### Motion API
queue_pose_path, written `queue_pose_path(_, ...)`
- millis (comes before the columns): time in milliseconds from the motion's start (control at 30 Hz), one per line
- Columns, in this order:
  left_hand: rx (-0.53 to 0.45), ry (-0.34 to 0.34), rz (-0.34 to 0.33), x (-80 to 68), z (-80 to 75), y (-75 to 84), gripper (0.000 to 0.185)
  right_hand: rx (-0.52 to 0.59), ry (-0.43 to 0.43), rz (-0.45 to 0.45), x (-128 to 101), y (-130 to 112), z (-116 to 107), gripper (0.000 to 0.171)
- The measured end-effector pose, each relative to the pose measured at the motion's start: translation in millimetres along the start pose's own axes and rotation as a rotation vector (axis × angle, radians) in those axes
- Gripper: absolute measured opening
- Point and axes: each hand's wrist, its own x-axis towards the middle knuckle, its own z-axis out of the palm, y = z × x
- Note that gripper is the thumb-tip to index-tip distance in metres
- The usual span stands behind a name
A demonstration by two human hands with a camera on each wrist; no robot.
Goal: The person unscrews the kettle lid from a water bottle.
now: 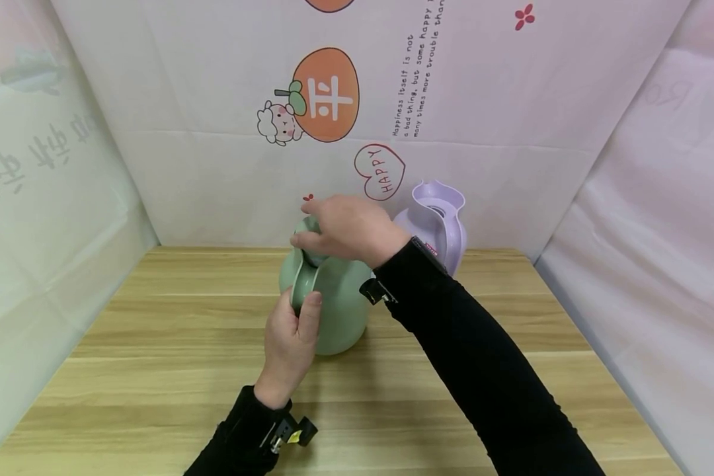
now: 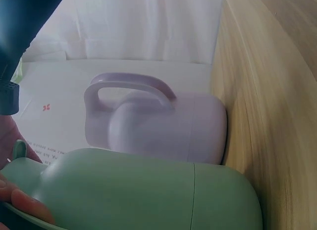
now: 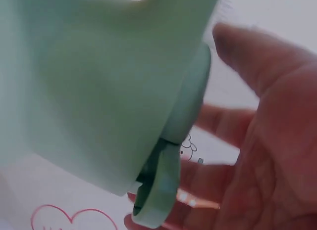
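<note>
1. Head view: the right hand covers the top of the green jug, fingers curled on its lid, which is mostly hidden.
2. The left hand grips the smooth, curved handle.
3. A round purple jug stands at 2 o'clock on the wooden desk.

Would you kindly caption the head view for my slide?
Left hand grips green plastic jug's handle; right hand covers its top.
</note>
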Motion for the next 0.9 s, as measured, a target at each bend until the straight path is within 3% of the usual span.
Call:
queue_pose_path(167, -0.002, 0.0, 0.002, -0.4, 0.1, -0.6, 0.019, -0.12, 0.053, 0.139, -2, -9, 4, 0.057)
queue_pose_path(300, -0.009, -0.001, -0.012, -0.8, -0.2, -0.7, 0.019, -0.167, 0.065, 0.165, -3, -14, 5, 0.052)
queue_pose_path(533, -0.009, -0.004, -0.014, 0.0, -0.2, -0.4, 0.019, -0.184, 0.097, 0.113, -4, -13, 7, 0.047)
queue_pose_path(900, -0.012, -0.002, -0.002, -0.1, -0.4, -0.5, 0.019, -0.08, 0.098, -0.029, -3, -2, 4, 0.037)
